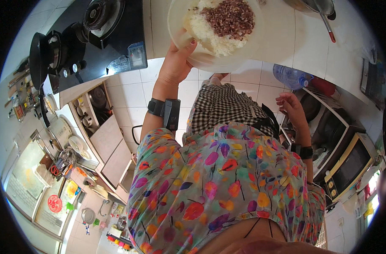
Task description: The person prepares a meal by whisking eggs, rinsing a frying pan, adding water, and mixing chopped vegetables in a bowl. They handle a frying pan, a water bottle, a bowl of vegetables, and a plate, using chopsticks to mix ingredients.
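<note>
My left hand (pixel 179 60) holds a translucent, pale bowl (pixel 216 64) at its near left rim, with the thumb over the edge and the other fingers mostly hidden. Inside are white rice (pixel 196 29) and a mound of dark purple-brown cooked grains (pixel 231 19), lying mainly on its far right side. The bowl is at the front edge of a white tiled counter (pixel 277 35). To the right, my right hand (pixel 289 103) hangs in the air below the counter's level. Its fingers are loosely bent and nothing shows in them.
At left, a black gas stove (pixel 116 38) has a black pan (pixel 37 60) at its side. A pan with a red-tipped handle (pixel 327 27) lies at the far right of the counter. Below stand a large plastic water bottle (pixel 288 76) and a microwave oven (pixel 350 168).
</note>
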Demonstrator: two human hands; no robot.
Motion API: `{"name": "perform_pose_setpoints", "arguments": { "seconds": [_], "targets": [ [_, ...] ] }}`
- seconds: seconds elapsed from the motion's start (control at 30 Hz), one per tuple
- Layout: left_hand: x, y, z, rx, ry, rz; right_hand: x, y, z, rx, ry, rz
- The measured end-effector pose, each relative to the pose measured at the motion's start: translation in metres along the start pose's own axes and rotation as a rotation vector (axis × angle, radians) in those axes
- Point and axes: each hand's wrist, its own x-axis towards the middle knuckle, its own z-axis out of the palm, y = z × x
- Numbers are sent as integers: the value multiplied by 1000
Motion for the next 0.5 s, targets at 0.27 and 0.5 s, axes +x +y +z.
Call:
{"name": "perform_pose_setpoints", "arguments": {
  "seconds": [0.27,0.5],
  "targets": [
    [-5,-1,10,-72,-146,-26,1,-2,-2,-49,-13,-105],
    [-4,-3,11,-67,-162,8,-8,5,5,11,5,-41]
  ]
}}
